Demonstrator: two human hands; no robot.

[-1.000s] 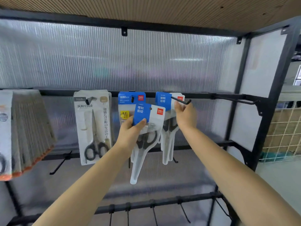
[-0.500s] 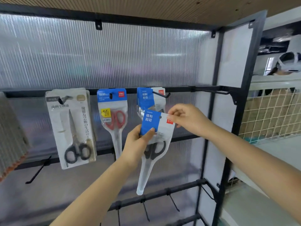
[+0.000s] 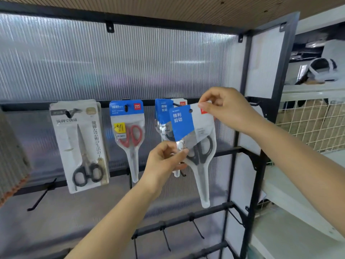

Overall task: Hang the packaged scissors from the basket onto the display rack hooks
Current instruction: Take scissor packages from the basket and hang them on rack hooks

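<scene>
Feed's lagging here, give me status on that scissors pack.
Left hand pinches scissors pack at middle; right hand pinches its top edge. Pack off the hook, hole unthreaded. Identical hung pack directly behind.

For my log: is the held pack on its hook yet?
Not yet. Both hands hold the pack; its hole is free of the hook.

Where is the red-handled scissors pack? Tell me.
In the head view, the red-handled scissors pack hangs left of centre on the top rail, between the large white scissors card and the blue-topped packs.
</scene>
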